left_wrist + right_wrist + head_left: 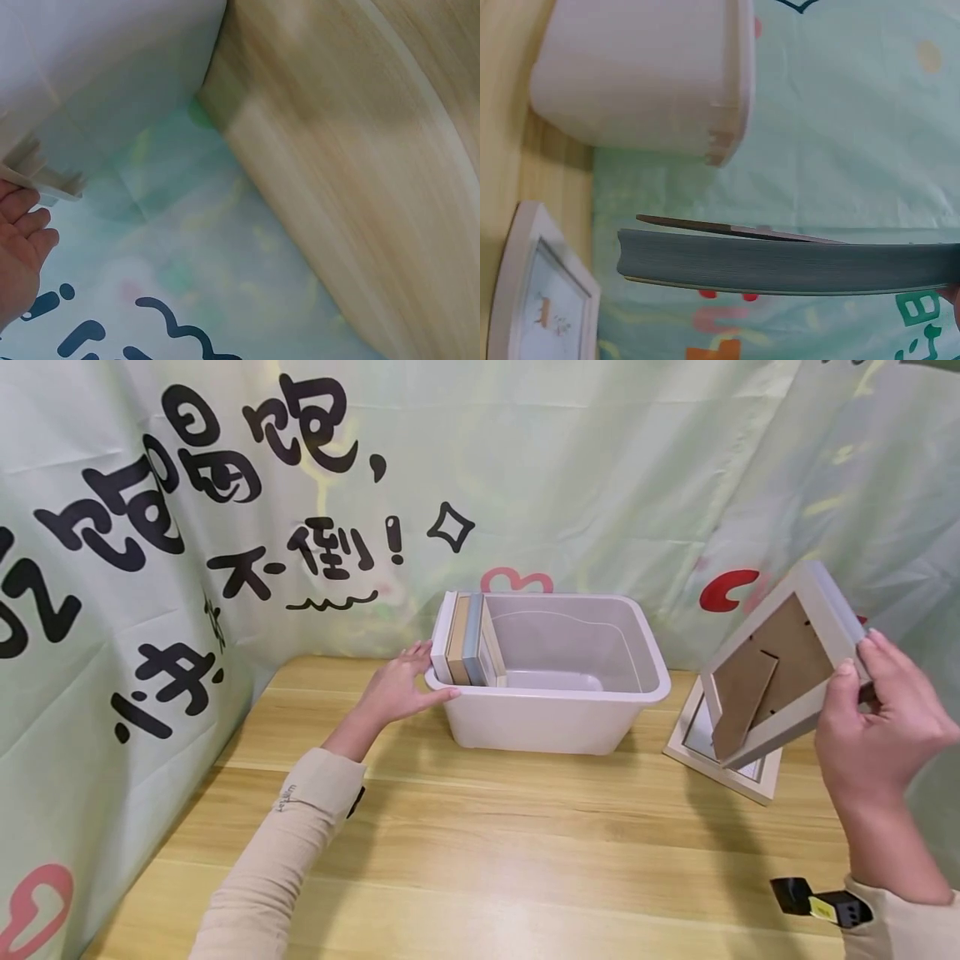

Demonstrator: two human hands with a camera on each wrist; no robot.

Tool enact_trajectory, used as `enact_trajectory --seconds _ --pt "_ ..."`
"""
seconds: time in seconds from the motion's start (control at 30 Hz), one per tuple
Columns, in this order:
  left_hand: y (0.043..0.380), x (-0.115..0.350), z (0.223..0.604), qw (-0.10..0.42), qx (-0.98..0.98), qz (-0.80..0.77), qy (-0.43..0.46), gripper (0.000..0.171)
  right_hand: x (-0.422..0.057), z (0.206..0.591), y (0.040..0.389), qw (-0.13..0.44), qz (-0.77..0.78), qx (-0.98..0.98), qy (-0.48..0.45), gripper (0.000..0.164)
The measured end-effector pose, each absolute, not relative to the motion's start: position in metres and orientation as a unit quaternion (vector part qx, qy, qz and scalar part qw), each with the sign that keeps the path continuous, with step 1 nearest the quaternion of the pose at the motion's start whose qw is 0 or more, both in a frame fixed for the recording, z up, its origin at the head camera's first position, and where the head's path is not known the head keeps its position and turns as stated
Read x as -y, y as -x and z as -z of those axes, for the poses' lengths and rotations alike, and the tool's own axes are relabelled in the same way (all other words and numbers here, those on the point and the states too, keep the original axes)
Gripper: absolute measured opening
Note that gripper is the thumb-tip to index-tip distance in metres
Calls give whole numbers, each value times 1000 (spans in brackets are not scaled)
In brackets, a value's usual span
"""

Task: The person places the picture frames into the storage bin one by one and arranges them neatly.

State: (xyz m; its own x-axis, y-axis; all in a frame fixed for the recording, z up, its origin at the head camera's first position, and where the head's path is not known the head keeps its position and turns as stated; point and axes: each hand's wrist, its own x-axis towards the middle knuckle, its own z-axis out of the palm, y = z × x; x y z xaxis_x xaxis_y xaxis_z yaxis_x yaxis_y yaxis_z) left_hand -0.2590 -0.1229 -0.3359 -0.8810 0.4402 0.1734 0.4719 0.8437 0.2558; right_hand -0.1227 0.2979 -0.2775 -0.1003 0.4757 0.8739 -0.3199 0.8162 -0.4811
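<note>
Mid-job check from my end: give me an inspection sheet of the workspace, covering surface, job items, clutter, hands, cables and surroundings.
Surface: wood-grain tabletop, with shadows across it.
Job items: pale plastic bin on the tabletop; several picture frames stand together at its left end. One more, the lying frame, is face up to the right of the bin. The raised frame shows its brown back and stand to the head view.
Clutter: nothing seen.
Hands: left hand touches the bin's left end; right hand grips the raised frame by its edge.
Cables: nothing seen.
Surroundings: printed fabric backdrop, creased, behind and beside the tabletop.
</note>
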Motion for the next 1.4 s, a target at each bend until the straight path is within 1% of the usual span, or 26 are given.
enact_trajectory --seconds 0.3,0.37,0.53,0.63,0.9,1.13,1.4 --pt "258 126 334 47 956 137 256 117 -278 255 128 695 -319 641 70 25" --pt "257 126 333 46 957 133 255 114 -274 251 131 704 -332 625 62 24" --pt "254 125 332 50 960 116 248 93 -260 239 138 718 -350 600 47 21" --pt "253 124 331 54 962 103 247 87 -248 232 139 715 -358 599 48 21" --pt "252 123 329 54 962 99 250 83 -223 223 147 705 -378 599 45 22" --pt "252 121 327 41 963 101 246 85 -218 230 162 701 -389 597 36 20" --pt "252 122 327 34 963 109 244 85 -197 234 174 696 -400 597 12 19"
